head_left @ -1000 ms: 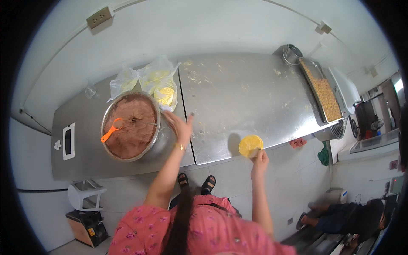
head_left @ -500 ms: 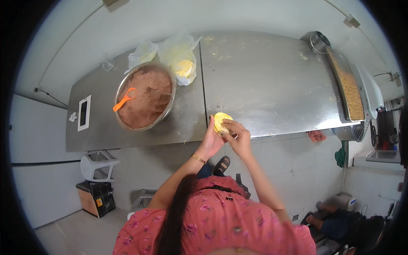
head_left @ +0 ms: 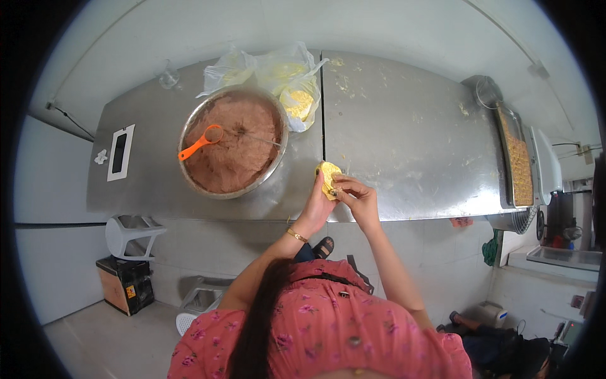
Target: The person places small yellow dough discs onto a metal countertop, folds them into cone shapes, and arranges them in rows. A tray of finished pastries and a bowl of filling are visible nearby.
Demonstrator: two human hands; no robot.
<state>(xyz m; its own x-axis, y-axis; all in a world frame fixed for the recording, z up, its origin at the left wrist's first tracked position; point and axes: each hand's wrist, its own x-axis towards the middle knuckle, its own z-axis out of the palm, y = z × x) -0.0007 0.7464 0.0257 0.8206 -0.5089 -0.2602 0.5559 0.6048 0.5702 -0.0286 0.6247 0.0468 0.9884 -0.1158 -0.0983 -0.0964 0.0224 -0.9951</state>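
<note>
My left hand (head_left: 319,205) holds a round, thin yellow dough wrapper (head_left: 327,175), possibly several stacked, over the steel table's front edge. On the wrapper's right side, the thumb and fingers of my right hand (head_left: 360,197) are pinched at its edge. To the left stands a big steel bowl (head_left: 284,142) of pinkish-brown ground meat mixture (head_left: 237,167). An orange measuring scoop (head_left: 203,143) rests on the mixture, and a thin metal handle sticks out of it. More yellow wrappers (head_left: 300,104) show in the mouth of a plastic bag (head_left: 271,66) behind the bowl.
Flour-like smears mark the steel table (head_left: 404,126), split by a dark seam. At its right end are a tray (head_left: 505,151) of golden-brown food and a metal pot (head_left: 487,95). A white stool (head_left: 129,237) and a box (head_left: 125,287) stand on the floor at left.
My view has shifted, so the bowl and bags appear further right. The wrapper is now more tilted between my hands, and my right fingers have moved along its edge.
</note>
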